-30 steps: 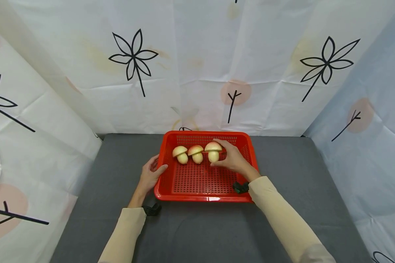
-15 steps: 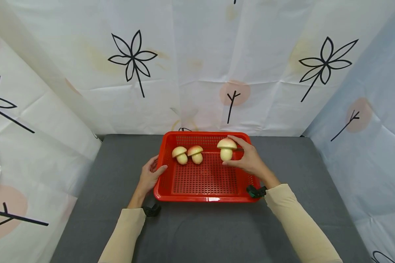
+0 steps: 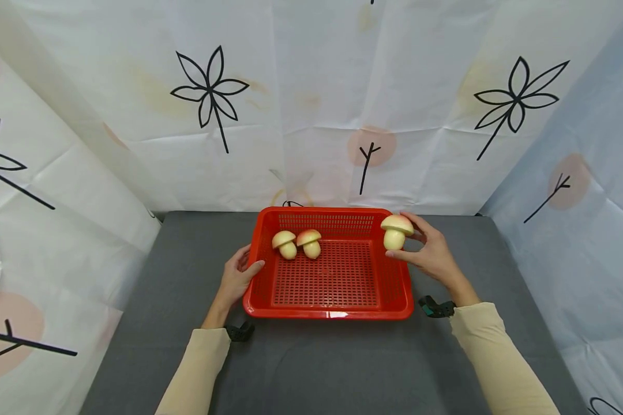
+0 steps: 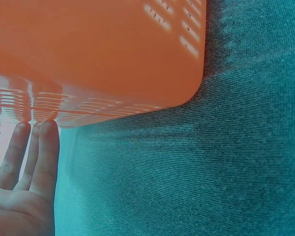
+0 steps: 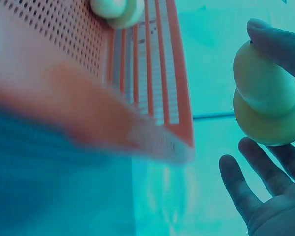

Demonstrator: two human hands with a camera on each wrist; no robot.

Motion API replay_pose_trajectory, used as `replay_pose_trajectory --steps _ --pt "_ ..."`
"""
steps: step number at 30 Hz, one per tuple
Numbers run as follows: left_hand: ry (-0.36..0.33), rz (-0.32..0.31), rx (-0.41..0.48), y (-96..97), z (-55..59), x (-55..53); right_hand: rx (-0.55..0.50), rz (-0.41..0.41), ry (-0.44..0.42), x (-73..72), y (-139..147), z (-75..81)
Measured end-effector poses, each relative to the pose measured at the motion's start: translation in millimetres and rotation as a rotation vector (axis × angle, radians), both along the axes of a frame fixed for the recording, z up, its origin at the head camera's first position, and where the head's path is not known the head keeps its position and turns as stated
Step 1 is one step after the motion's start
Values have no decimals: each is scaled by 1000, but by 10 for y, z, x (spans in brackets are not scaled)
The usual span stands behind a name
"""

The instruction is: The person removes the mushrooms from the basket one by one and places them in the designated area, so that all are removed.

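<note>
A toy mushroom (image 3: 395,237) with a pale stem and a yellow-and-red cap is in my right hand (image 3: 437,256), pinched between thumb and fingers. It is held up over the right rim of a red plastic basket (image 3: 322,314). In the right wrist view, the thumb presses the stem end of the mushroom (image 5: 265,81) while other fingers spread below. My left hand (image 3: 236,279) holds the basket's left side, thumb over the rim and fingers outside. Straight fingertips (image 4: 49,129) meet the slotted wall in the left wrist view. Two similar mushrooms, left (image 3: 285,245) and right (image 3: 309,244), lie inside.
The basket stands on a grey cloth-covered table (image 3: 311,369), near its back edge. A white printed curtain (image 3: 311,104) closes off the back and both sides. Dark straps (image 3: 239,331) sit at both wrists.
My right hand has lifted the rightmost mushroom from beside the other two and carried it right, over the basket's right rim. My left hand stays at the basket's left side.
</note>
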State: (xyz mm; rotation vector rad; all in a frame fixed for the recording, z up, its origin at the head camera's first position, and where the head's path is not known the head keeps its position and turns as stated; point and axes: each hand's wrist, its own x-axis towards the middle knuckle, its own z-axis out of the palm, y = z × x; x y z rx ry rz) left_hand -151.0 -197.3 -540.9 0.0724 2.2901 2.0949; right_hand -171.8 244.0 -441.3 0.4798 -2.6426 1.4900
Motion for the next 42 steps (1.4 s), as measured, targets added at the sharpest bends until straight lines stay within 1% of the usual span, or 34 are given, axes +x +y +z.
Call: replay_pose_trajectory --steps 5,9,15,17,20,24,30,34,35,38,41,42 --pt "0 4 4 -4 -2 2 -33 -43 15 3 206 -43" --pt "-16 5 10 -5 4 8 -60 -80 -3 -2 372 -124" --pt "-53 -4 42 3 37 14 -40 -134 -23 21 558 -252" --pt "-60 -10 55 8 71 23 -24 -143 -22 33 610 -298" --pt "-58 -20 61 29 181 59 10 -166 -33 48 681 -375" --pt "-49 -26 47 66 317 108 61 -200 -79 62 763 -479" --pt "-54 -25 56 82 347 118 142 -244 -125 77 850 -636" --pt "-51 -25 55 81 341 112 186 -268 -146 78 898 -751" --pt "-50 -23 53 75 318 102 197 -272 -150 75 908 -781" --pt "-46 -16 62 50 213 62 235 -274 -151 69 935 -867" --pt "-46 -7 73 29 92 19 254 -264 -134 61 949 -929" --pt "-46 -4 75 27 68 12 259 -262 -129 59 950 -943"
